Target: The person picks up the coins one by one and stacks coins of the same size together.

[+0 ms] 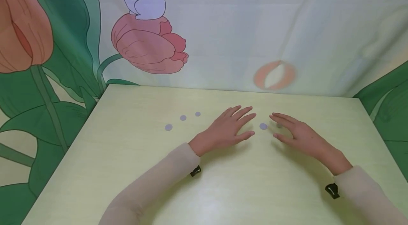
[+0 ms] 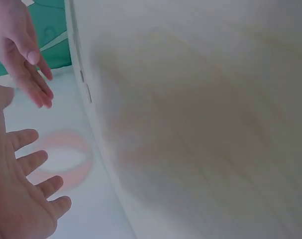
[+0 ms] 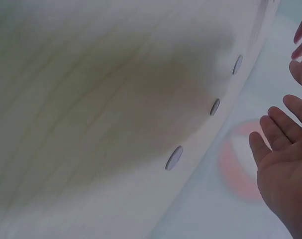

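My left hand (image 1: pixel 223 131) hovers over the middle of the table, its fingers spread and nothing in it. Opposite it, my right hand (image 1: pixel 301 136) is held above the table with extended fingers, also holding nothing. Between the two hands lies a flat round purple disc (image 1: pixel 263 126). A greyish disc (image 1: pixel 279 125) shows partly behind the right fingers. Left of the left hand, three more small purple discs sit in a slanting row: a near disc (image 1: pixel 168 127), a middle disc (image 1: pixel 183 117) and a far disc (image 1: pixel 198 114). Several thin discs (image 3: pixel 174 158) appear edge-on in the right wrist view.
The pale wood-look table (image 1: pixel 127 168) ends at a back edge against a printed curtain (image 1: pixel 223 34) with tulips and a white animal. Dark straps (image 1: pixel 332 191) hang below both sleeves. Soft shadows of the arms fall on the tabletop.
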### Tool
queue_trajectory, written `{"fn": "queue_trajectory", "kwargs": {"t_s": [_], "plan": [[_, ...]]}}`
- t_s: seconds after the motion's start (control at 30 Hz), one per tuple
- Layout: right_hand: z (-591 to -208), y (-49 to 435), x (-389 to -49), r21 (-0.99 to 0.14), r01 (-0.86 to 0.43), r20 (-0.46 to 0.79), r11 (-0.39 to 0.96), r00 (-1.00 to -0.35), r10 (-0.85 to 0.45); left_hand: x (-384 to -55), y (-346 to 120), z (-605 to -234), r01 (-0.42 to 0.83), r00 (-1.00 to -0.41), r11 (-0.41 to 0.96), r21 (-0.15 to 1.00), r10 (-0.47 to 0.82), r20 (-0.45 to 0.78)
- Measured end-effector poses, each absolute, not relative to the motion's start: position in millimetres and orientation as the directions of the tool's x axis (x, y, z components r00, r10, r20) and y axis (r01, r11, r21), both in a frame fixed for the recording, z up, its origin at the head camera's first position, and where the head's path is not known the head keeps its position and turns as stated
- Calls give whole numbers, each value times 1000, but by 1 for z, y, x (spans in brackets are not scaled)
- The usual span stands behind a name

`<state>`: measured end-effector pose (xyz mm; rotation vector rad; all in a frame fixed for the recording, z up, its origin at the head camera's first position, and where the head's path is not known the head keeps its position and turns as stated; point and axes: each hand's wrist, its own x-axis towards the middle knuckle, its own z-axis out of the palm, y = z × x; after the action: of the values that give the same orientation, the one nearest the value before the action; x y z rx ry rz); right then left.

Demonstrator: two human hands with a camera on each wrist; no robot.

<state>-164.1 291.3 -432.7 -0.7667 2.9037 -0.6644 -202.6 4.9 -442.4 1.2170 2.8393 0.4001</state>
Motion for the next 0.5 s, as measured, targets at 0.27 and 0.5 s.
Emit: {"fn": "queue_trajectory", "kwargs": {"t_s": [0.27, 0.5], "plan": [[-440, 289, -180, -494, -445, 155, 747, -890, -428, -221, 28, -440, 628, -733, 656, 419, 680, 33], [-442, 278, -186, -507, -338, 103, 793, -937, -333, -240, 41, -441, 474, -746, 570, 670, 665, -38]]}}
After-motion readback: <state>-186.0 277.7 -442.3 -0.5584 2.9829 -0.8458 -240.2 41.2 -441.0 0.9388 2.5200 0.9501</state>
